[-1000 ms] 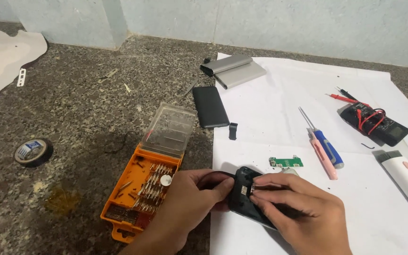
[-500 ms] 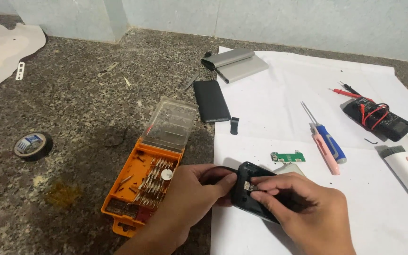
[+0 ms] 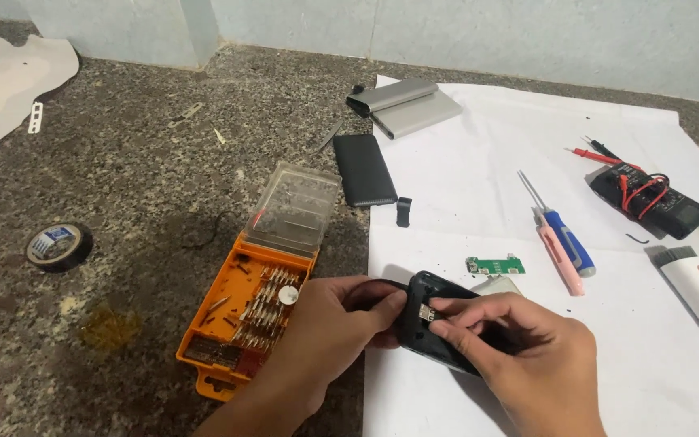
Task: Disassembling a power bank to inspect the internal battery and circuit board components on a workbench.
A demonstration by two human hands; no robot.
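Barely shifted since earlier: black casing (image 3: 438, 332) over white paper (image 3: 479, 178), my left hand (image 3: 329, 340) gripping its end, right hand (image 3: 519, 356) pinching the port; best kept braced, steady.

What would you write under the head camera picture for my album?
Both hands, left and right, hold a black case over white paper, beside an orange bit box.

I see a speckled, rough-looking grey stone worktop (image 3: 123, 162) under a smooth matt white paper sheet (image 3: 479, 194). The black plastic casing (image 3: 426, 328) in my hands looks slightly glossy. The orange plastic bit case (image 3: 240, 324) has a clear glossy lid and shiny metal bits.
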